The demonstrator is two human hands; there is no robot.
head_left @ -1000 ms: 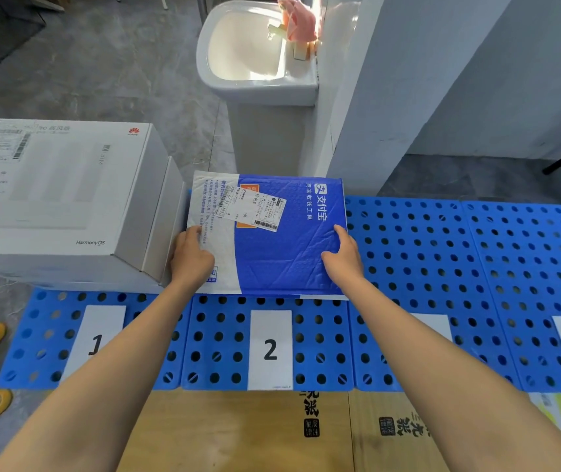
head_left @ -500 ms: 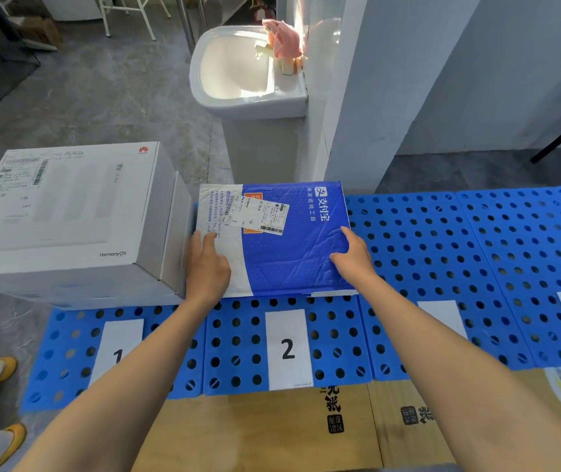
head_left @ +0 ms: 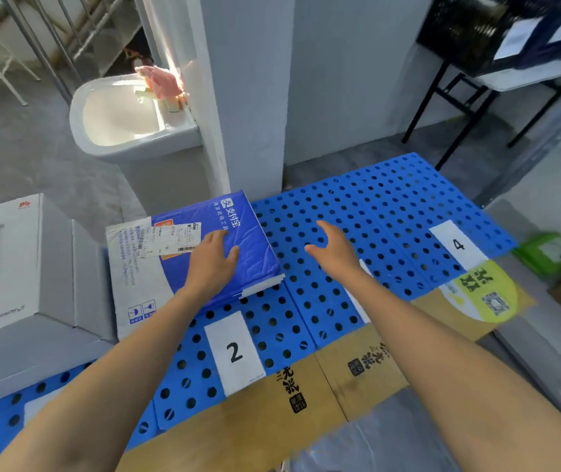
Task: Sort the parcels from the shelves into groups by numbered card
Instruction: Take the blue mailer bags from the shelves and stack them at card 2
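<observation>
So the parcel [head_left: 258, 264] is one of those blue padded mailers with a white end. It's lying flat on the blue holed mat [head_left: 357, 206] at 12 o'clock from card 2 [head_left: 234, 352], with a white box [head_left: 3, 260] just beside it at 9 o'clock. Left hand [head_left: 212, 264] lies flat on top of it, fingers straight, resting rather than gripping. Right hand [head_left: 335, 250] is at 3 o'clock of the parcel, open with fingers spread, over the mat, holding nothing and clear of the parcel

My guess on handling: light, soft, a bit puffy. That plastic skin looks slick and wrinkly, so a flat palm would probably just slide on it. The near edge shows some thickness, so likely something flattish inside, but I'd expect it to sag if lifted by one corner. I'd take the 3 and 6 o'clock edges, thumbs on top, fingers under, since the box crowds the 9 o'clock side. Keep off the paper label [head_left: 177, 238] at its 10 o'clock end, it could peel. Card 4 [head_left: 458, 245] is well off at 2 o'clock
</observation>
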